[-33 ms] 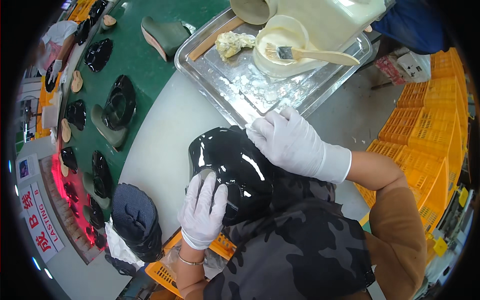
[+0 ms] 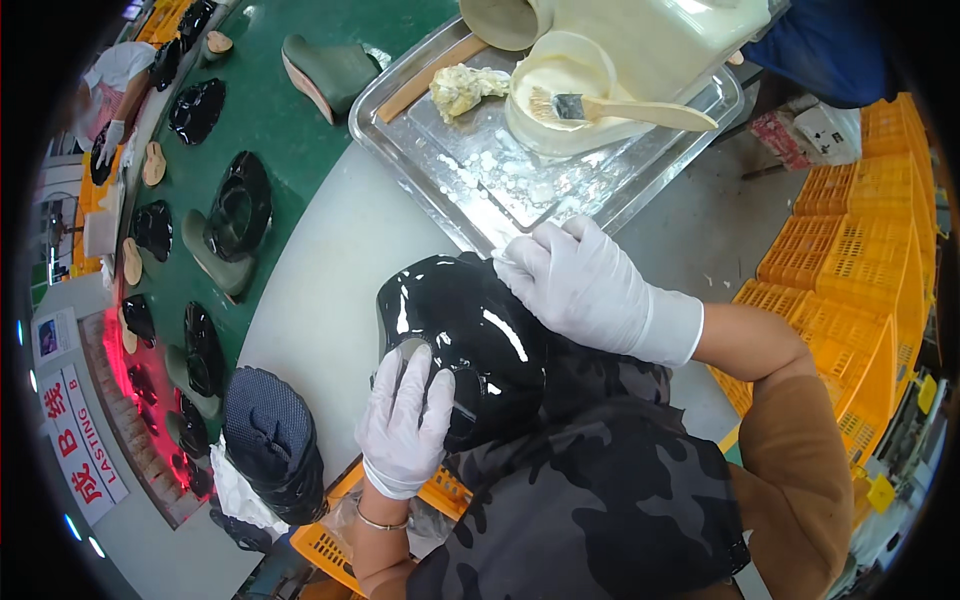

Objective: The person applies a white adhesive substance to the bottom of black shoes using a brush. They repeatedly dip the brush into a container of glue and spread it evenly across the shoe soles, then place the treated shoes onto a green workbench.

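While both gloved hands rest on it, a glossy black shoe upper [image 2: 470, 340] sits at the near edge of the pale counter [image 2: 320, 290], partly over the person's camouflage apron [image 2: 590, 490]. The left hand [image 2: 405, 415] lies flat on the upper's near left side, fingers [image 2: 415, 375] spread and pointing away from the body, palm pressed to the shiny surface. The right hand [image 2: 580, 285] covers the upper's far right side, fingers [image 2: 525, 265] close together and curled down over the edge; whether they pinch the material cannot be told.

Just beyond the right hand, a metal tray [image 2: 440, 190] lies on the counter, smeared with pale spots. On it stand a cream bowl [image 2: 530, 120] with a brush [image 2: 620, 108] laid across its rim, a lump of yellowish rag [image 2: 462, 88], and a large cream jug [image 2: 650, 40]. A wooden stick [image 2: 430, 75] lies along the tray's far left rim.

To the left, a green belt [image 2: 270, 130] carries black uppers [image 2: 235, 210] and olive lasts [image 2: 330, 70], well apart from the hands. A dark mesh shoe [image 2: 270, 440] sits near the left hand at the counter's near left corner. Orange crates [image 2: 850, 240] are stacked on the right. Another person in white gloves [image 2: 112, 140] works at the far left.
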`<state>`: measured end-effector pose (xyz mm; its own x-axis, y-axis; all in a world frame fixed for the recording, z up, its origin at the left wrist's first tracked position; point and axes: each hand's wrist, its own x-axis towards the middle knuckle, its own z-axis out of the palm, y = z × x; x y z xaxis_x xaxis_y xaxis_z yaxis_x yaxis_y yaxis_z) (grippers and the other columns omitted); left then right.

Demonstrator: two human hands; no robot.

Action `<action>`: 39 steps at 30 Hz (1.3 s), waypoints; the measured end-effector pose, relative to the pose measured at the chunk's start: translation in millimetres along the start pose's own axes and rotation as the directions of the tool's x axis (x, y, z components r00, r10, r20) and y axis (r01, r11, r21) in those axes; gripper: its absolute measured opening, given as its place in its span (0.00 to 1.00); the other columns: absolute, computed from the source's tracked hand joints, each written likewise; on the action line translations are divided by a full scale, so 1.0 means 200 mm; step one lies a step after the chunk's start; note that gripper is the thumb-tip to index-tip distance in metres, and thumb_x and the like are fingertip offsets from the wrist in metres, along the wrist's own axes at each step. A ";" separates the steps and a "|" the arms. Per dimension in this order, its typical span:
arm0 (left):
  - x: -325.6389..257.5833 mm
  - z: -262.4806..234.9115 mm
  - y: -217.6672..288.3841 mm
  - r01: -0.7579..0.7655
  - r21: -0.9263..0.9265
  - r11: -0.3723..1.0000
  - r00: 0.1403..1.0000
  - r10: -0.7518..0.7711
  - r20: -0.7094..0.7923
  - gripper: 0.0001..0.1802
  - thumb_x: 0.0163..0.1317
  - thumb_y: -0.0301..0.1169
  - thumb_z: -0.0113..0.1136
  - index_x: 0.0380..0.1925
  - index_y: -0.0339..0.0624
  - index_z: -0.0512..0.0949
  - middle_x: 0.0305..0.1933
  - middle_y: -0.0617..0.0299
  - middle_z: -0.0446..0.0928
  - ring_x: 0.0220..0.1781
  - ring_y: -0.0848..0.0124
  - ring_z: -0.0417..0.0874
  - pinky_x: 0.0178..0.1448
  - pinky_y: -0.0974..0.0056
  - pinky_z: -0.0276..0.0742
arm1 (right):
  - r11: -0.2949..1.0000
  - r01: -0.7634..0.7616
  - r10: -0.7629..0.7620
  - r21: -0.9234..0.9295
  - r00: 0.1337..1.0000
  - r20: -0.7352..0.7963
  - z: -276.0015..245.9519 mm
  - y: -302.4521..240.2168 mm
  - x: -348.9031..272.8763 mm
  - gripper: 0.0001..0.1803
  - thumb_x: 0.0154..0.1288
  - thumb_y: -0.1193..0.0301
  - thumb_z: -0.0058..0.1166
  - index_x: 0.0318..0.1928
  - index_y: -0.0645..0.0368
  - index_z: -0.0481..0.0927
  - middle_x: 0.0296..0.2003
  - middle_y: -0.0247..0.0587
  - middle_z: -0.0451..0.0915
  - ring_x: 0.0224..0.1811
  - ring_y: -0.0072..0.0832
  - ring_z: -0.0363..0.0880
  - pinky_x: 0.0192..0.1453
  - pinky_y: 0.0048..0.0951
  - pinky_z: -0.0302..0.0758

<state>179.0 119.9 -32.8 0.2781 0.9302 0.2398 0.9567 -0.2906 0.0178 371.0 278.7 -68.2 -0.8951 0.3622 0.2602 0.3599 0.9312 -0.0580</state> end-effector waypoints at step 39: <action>1.62 0.42 -1.21 0.585 -0.174 0.792 0.750 -0.610 -0.256 0.14 0.44 0.29 0.64 0.34 0.40 0.76 0.39 0.51 0.78 0.43 0.54 0.78 0.50 0.59 0.73 | 0.958 -0.001 0.111 0.287 0.924 -0.367 -0.43 0.48 0.18 0.22 0.38 0.80 0.59 0.40 0.54 0.79 0.38 0.38 0.78 0.41 0.37 0.77 0.43 0.33 0.73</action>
<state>44.5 510.6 -40.2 -0.3970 0.8174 0.4174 0.9056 0.2750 0.3228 396.0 377.9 17.5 -0.6902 0.4228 0.5873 0.2701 0.9034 -0.3330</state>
